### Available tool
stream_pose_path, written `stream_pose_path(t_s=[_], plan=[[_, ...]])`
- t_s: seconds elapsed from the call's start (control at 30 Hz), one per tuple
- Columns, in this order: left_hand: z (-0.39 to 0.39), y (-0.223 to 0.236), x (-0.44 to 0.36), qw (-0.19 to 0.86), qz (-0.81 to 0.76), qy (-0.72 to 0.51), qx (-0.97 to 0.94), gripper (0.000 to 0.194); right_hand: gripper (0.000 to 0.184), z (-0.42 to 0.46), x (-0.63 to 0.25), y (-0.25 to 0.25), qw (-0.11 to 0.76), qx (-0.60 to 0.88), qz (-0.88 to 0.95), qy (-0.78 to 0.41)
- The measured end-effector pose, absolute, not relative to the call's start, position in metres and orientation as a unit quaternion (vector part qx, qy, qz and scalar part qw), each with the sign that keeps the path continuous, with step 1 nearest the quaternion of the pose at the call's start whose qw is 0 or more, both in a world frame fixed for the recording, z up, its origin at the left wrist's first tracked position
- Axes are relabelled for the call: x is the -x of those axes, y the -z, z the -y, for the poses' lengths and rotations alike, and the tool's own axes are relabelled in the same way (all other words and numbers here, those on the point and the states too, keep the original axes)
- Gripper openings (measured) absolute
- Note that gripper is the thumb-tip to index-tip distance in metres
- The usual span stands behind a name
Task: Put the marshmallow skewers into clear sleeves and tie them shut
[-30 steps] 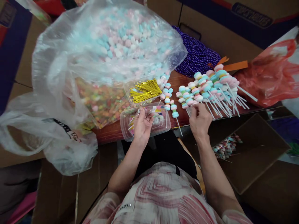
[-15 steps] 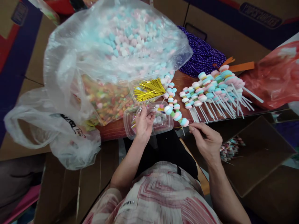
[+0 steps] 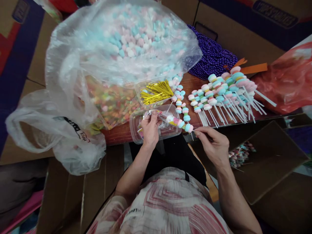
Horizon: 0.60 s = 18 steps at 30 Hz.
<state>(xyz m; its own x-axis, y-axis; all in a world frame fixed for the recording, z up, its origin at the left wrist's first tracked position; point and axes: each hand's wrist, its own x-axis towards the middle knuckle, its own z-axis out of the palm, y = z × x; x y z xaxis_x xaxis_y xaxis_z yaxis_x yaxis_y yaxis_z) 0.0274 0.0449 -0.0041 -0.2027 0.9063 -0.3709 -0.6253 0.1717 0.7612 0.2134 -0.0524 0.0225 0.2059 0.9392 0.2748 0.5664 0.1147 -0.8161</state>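
Candy skewer (image 3: 188, 127), seemingly part-sleeved at the worktop's (image 3: 119, 135) near edge, probably light, squashable, best held by the stick (image 3: 194, 131), pinched in right grip (image 3: 214, 143), opposite wrapper (image 3: 172, 119) pinched in left grip (image 3: 150, 130).

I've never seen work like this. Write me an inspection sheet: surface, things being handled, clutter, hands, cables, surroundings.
Surface: reddish-brown table, partly covered.
Things being handled: one candy skewer, its far end apparently inside a printed wrapper; finished-looking skewers lie grouped alongside.
Clutter: big candy bag, gold ties, plastic tub, purple strands, red bag.
Hands: left hand pinches the wrapper; right hand pinches the skewer's stick end.
Cables: nothing seen for certain.
Surroundings: cardboard boxes.
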Motion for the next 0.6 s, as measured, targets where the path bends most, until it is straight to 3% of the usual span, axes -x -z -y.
stream_pose_path(t_s=[0.6], plan=[[-0.022,0.003,-0.039,0.682,-0.417,-0.569,-0.194,0.035,0.014,0.035,-0.164,-0.007,0.465,0.607,0.626,-0.155]])
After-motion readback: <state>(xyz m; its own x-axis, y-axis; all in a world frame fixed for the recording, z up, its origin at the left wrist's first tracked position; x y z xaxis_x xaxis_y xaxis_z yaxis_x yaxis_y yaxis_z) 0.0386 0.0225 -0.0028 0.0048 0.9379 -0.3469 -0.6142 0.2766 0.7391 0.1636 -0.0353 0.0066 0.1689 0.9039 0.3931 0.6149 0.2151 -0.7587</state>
